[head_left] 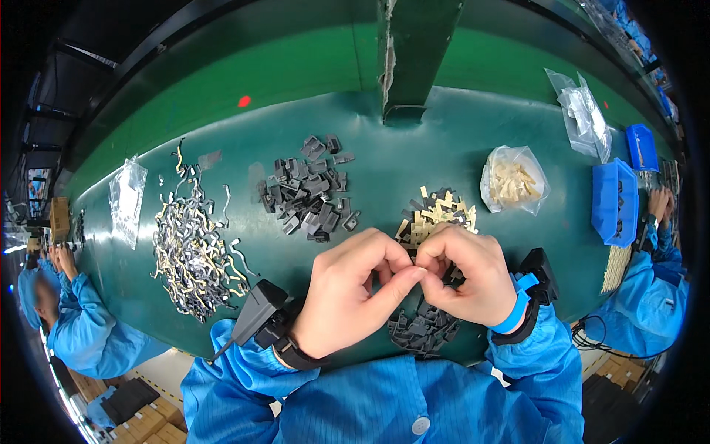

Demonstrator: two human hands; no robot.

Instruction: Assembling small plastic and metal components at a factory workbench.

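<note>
My left hand (pixel 355 285) and my right hand (pixel 471 280) meet over the near edge of the table, fingertips pinched together. Whatever sits between them is too small or hidden to make out. Just beyond the fingers lies a pile of cream-coloured small strips (pixel 436 211), partly covered by my right hand. Below the hands, close to my body, is a heap of dark grey plastic parts (pixel 425 329). Another pile of dark grey plastic clips (pixel 310 189) spreads beyond my left hand. Further left lies a large tangle of bent grey and gold-coloured strips (pixel 196 255).
An open clear bag of cream pieces (pixel 512 180) stands right of centre. Empty-looking clear bags (pixel 580 115) lie at the far right, another plastic bag (pixel 128 200) at left. Blue bins (pixel 615 203) stand right. A green post (pixel 418 59) rises at the back. People work at both sides.
</note>
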